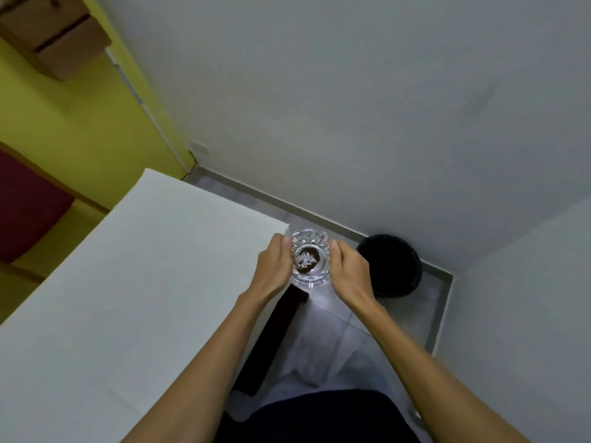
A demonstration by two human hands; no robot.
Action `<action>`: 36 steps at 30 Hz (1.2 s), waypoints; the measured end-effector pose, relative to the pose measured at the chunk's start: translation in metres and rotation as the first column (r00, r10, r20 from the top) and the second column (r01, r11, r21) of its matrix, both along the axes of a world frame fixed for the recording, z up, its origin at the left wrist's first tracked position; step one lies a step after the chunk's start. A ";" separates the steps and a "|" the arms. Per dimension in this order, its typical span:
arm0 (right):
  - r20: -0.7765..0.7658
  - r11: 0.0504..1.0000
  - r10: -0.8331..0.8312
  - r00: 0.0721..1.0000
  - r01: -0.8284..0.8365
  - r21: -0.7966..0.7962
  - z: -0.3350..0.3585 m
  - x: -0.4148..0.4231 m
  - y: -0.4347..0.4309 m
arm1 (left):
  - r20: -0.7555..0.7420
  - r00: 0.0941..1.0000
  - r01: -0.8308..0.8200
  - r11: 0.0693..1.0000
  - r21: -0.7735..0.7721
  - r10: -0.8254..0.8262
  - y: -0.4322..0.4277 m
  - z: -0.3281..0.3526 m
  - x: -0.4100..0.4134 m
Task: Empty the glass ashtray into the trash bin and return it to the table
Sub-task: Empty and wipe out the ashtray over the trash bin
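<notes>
Two hands carry the load — left hand (275,261) and right hand (347,269) pinch opposite rims of the glass ashtray (310,257), upright at frame centre, past the table (128,282) corner. Step: transport, ash aboard. Next: shift right over trash bin (391,266) — then tip.

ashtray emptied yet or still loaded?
Still loaded: glass ashtray, level between left hand and right hand, has dark ash in its bowl.
</notes>
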State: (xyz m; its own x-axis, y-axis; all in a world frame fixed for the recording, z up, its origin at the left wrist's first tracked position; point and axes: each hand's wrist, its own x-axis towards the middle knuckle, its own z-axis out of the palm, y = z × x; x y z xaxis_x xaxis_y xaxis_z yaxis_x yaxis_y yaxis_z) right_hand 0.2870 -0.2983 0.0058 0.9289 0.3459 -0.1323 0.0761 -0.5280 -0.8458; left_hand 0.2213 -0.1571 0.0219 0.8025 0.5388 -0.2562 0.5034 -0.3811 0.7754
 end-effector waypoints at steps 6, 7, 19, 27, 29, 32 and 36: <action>0.032 0.987 -0.161 0.986 0.161 -0.017 -0.006 0.036 -0.062 | -0.016 0.983 0.185 0.982 0.038 -0.185 -0.049 -0.006 0.065; 0.035 0.983 -0.181 0.983 0.182 -0.020 -0.007 0.043 -0.073 | -0.016 0.980 0.199 0.979 0.036 -0.198 -0.059 -0.009 0.077; 0.051 0.949 -0.274 0.960 0.279 -0.147 -0.053 0.105 -0.159 | -0.007 0.963 0.269 0.963 -0.009 -0.269 -0.149 -0.062 0.150; -0.019 0.934 -0.343 0.939 0.339 -0.110 -0.179 0.146 -0.150 | 0.005 0.956 0.294 0.956 -0.019 -0.294 -0.146 -0.180 0.203; -0.033 0.936 -0.341 0.939 0.336 -0.104 -0.226 0.158 -0.145 | -0.012 0.957 0.288 0.957 -0.016 -0.289 -0.139 -0.228 0.216; -0.035 0.940 -0.326 0.945 0.320 -0.118 -0.297 0.176 -0.142 | -0.058 0.951 0.306 0.952 0.003 -0.305 -0.131 -0.299 0.230; -0.037 0.938 -0.329 0.943 0.322 -0.128 -0.388 0.193 -0.138 | -0.062 0.955 0.290 0.957 0.011 -0.289 -0.126 -0.387 0.244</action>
